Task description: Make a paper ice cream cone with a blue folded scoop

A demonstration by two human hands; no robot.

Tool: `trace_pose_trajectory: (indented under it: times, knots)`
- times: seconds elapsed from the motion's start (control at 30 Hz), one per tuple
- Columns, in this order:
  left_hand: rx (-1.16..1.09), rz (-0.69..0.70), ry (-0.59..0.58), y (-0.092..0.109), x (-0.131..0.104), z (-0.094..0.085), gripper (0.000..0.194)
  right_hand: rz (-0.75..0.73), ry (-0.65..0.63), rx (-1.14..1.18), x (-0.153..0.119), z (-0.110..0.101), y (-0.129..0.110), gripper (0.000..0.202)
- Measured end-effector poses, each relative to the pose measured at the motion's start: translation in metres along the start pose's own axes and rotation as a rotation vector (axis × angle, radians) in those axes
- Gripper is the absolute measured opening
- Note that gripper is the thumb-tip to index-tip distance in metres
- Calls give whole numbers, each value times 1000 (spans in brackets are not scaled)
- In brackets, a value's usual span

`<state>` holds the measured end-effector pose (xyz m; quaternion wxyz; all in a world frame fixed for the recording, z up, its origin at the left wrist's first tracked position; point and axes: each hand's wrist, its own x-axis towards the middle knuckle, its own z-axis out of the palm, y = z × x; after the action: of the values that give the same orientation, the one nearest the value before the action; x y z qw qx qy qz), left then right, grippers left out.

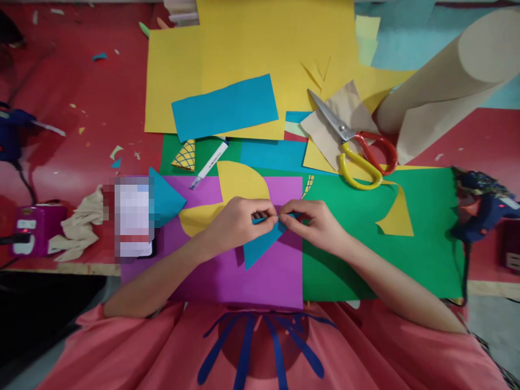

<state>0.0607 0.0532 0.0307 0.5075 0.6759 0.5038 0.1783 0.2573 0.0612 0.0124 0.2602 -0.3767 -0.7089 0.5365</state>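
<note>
A blue paper piece (pixel 262 246) with a pointed lower end is pinched between both hands above the purple sheet (pixel 270 287). My left hand (pixel 246 219) has thumb and fingers closed on its upper left part. My right hand (pixel 312 219) grips its upper right edge, fingertips meeting those of the left. The fingers hide the top edge of the piece. Just beyond my left hand lie yellow curved paper pieces (pixel 241 181). Another blue pointed piece (pixel 166 197) rests beside the blurred phone (pixel 134 216).
Scissors (pixel 343 130) with red and yellow handles lie on brown paper at the back right, near a large paper roll (pixel 439 76). A marker (pixel 209 165) sits behind the purple sheet. Glue guns stand at the far left (pixel 12 132) and right (pixel 483 214).
</note>
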Motion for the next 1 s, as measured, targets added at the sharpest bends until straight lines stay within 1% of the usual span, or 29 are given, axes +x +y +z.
trace_pose_trajectory:
  times: [0.13,0.2,0.33,0.47,0.57,0.63,0.7,0.87,1.0]
  knots:
    - [9,-6,-66,-2,-3,-2,14,-28,-46,-28,-5,-1,1,18]
    - [-18,-24,-78,-6,-4,-5,16,-20,-37,-36,-7,-5,1,19]
    - [-23,-69,-19,-12,-9,-13,24,48,-1,-32,-11,-17,0,19]
    - [-35,-97,-9,-14,-10,-16,26,122,-14,27,-11,-23,4,21]
    - [-50,-110,2,-15,-8,-18,26,220,-5,121,-11,-27,10,24]
    - [-66,-117,4,-17,-7,-21,27,280,9,189,-11,-31,12,26]
    - [-90,-125,3,-20,-6,-22,27,309,28,236,-11,-34,13,28]
    - [-169,-161,-26,-25,-2,-20,28,332,62,270,-8,-39,13,32]
    - [-245,-199,-39,-28,0,-16,21,307,153,308,-5,-36,17,30]
